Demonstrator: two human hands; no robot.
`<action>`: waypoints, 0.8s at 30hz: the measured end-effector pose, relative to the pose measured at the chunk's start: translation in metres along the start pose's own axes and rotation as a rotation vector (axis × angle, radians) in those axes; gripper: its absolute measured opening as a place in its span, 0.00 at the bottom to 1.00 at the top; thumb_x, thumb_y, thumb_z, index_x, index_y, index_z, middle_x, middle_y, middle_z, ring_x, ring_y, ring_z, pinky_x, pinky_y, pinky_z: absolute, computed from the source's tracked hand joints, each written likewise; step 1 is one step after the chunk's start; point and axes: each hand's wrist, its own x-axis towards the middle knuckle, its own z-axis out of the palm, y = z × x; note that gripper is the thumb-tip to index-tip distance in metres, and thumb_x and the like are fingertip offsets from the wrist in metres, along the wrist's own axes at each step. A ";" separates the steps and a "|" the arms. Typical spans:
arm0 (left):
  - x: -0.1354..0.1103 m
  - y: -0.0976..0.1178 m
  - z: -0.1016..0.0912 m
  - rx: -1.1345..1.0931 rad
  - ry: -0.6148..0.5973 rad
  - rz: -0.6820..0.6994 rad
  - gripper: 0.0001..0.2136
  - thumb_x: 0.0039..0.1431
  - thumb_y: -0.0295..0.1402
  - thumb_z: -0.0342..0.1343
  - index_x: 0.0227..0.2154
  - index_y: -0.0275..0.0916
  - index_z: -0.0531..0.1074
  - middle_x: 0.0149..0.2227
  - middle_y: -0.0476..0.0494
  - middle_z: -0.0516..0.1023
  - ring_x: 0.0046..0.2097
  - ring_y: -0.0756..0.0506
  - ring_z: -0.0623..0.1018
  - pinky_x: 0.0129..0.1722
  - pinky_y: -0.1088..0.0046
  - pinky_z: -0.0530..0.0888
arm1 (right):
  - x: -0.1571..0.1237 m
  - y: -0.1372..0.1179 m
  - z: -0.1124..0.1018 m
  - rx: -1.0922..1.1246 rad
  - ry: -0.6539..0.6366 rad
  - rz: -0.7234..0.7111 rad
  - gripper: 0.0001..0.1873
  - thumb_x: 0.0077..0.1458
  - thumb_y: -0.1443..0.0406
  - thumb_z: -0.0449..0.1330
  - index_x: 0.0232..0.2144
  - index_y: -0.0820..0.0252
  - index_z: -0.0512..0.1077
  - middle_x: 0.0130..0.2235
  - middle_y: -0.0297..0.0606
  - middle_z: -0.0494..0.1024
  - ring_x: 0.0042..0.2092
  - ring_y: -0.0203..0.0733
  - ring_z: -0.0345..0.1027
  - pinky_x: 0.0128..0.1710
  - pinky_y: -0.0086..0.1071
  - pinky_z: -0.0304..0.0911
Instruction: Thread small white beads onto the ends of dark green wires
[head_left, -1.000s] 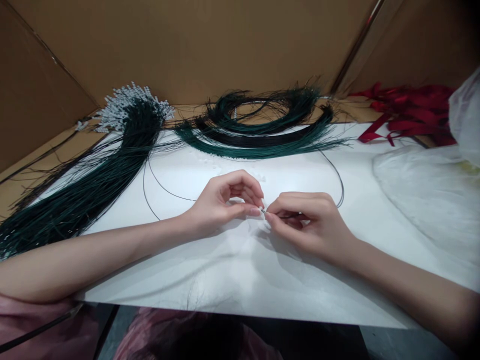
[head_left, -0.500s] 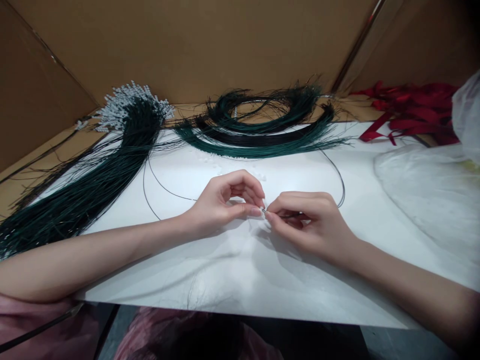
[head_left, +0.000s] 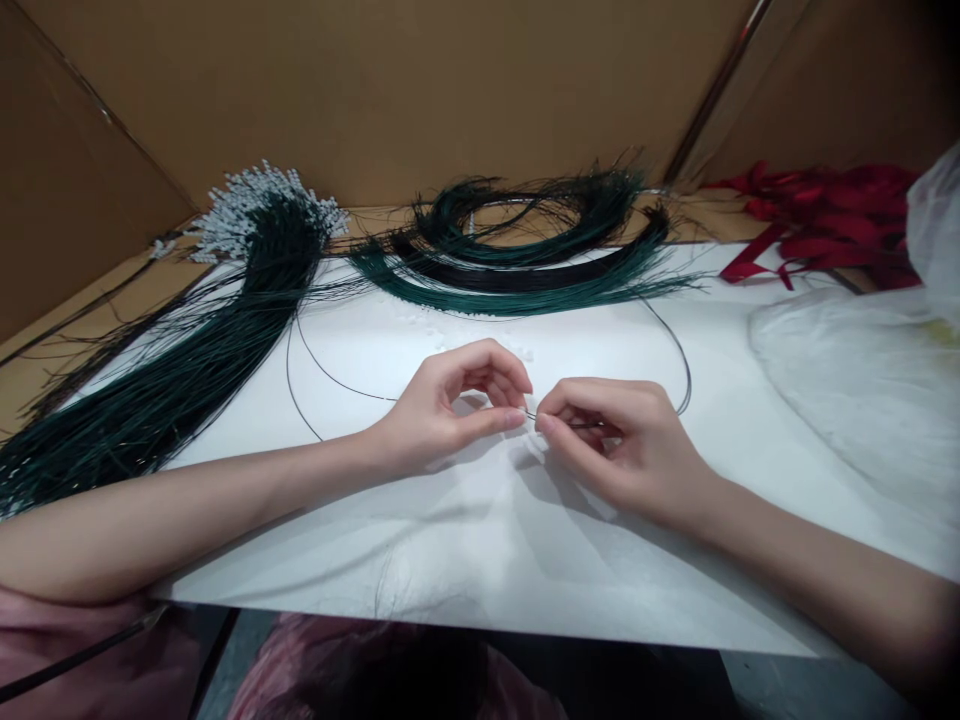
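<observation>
My left hand (head_left: 450, 405) and my right hand (head_left: 615, 440) meet at the middle of the white sheet (head_left: 480, 540), fingertips almost touching. Each hand pinches one end of a thin dark green wire (head_left: 679, 350), which loops out behind both hands in a wide arc. A tiny white piece may sit at the pinch point, too small to make out. Both hands are closed in a pinch, wrists resting on the sheet.
A long bundle of green wires with white tips (head_left: 225, 300) lies at the left. A coiled bundle of green wires (head_left: 525, 250) sits at the back. Red ribbons (head_left: 817, 225) and a clear plastic bag (head_left: 862, 380) lie at the right. Cardboard walls (head_left: 420, 90) surround the work surface.
The fingertips of both hands have shifted slightly up and closer together on the wire ends; the small white piece seen earlier between them is less visible.
</observation>
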 end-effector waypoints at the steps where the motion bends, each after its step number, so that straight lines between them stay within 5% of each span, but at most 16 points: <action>1: 0.000 0.001 0.000 0.015 -0.004 0.002 0.11 0.54 0.29 0.69 0.38 0.36 0.74 0.35 0.47 0.77 0.36 0.52 0.77 0.41 0.77 0.76 | 0.000 0.000 0.000 -0.012 0.000 -0.004 0.09 0.57 0.73 0.57 0.25 0.60 0.69 0.21 0.30 0.64 0.22 0.29 0.51 0.20 0.28 0.48; 24: -0.003 0.000 0.002 0.175 -0.026 0.054 0.05 0.62 0.26 0.60 0.41 0.36 0.73 0.37 0.46 0.75 0.38 0.52 0.75 0.40 0.76 0.73 | 0.004 0.002 0.001 -0.058 -0.023 0.033 0.06 0.55 0.72 0.59 0.27 0.62 0.70 0.20 0.27 0.62 0.21 0.28 0.50 0.20 0.26 0.48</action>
